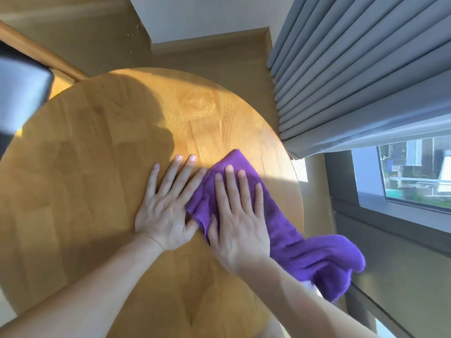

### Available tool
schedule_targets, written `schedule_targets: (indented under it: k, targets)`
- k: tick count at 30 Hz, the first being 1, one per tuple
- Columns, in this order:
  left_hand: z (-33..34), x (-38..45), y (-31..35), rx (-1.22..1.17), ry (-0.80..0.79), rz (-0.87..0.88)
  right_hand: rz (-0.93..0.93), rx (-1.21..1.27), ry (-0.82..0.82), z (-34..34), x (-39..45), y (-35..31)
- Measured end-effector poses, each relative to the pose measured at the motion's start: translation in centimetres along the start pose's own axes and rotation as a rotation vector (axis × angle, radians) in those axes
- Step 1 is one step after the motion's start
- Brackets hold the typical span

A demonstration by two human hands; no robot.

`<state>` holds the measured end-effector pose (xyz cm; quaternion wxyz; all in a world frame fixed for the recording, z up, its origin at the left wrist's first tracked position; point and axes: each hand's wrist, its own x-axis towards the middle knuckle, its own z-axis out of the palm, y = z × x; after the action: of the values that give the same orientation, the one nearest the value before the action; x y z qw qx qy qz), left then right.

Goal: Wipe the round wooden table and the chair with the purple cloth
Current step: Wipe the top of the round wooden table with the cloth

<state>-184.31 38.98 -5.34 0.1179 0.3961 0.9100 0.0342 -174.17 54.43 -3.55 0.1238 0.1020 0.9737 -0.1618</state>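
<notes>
The round wooden table fills the middle of the head view. A purple cloth lies on its right part and hangs over the right edge. My right hand presses flat on the cloth with straight, spread fingers. Beside it, my left hand lies flat on the bare wood, its thumb and forefinger touching the cloth's left edge. The chair, with a wooden frame and a dark seat, stands at the table's far left, blurred.
Grey curtains hang close to the table's right side, above a window and its sill. A white wall corner stands beyond the table. Wooden floor surrounds the table.
</notes>
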Motion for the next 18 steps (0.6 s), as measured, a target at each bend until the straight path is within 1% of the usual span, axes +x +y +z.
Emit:
schedule_targets:
  k: [3, 5, 6, 7, 9, 12, 14, 16, 18]
  targets:
    - [-0.2, 0.0, -0.1, -0.007, 0.01, 0.0, -0.286, -0.063, -0.106, 0.3, -3.8, 2.5]
    - [-0.2, 0.2, 0.0, -0.025, 0.022, -0.017, -0.431, -0.134, -0.135, -0.7, -2.6, 5.8]
    - [-0.2, 0.3, 0.1, -0.034, 0.023, -0.021, -0.453, -0.162, -0.131, -1.4, -1.1, 7.3]
    - [-0.2, 0.3, 0.1, -0.042, 0.024, -0.019, -0.429, -0.173, -0.111, -2.2, 0.7, 8.3]
    - [-0.2, 0.4, 0.1, -0.052, 0.035, -0.018, -0.306, -0.164, -0.039, -3.4, 4.8, 9.1]
    - [0.0, 0.4, 0.1, -0.056, 0.051, -0.027, -0.085, -0.177, 0.043, -3.9, 9.9, 7.5]
    - [0.1, 0.5, 0.1, -0.062, 0.046, -0.026, 0.044, -0.155, 0.085, -3.6, 11.5, 5.9]
    - [0.1, 0.4, 0.0, -0.066, 0.04, -0.026, 0.116, -0.111, 0.122, -3.1, 11.4, 4.7]
    - [0.0, 0.2, 0.1, -0.075, 0.038, -0.034, 0.085, -0.095, 0.135, -2.8, 10.0, 4.0]
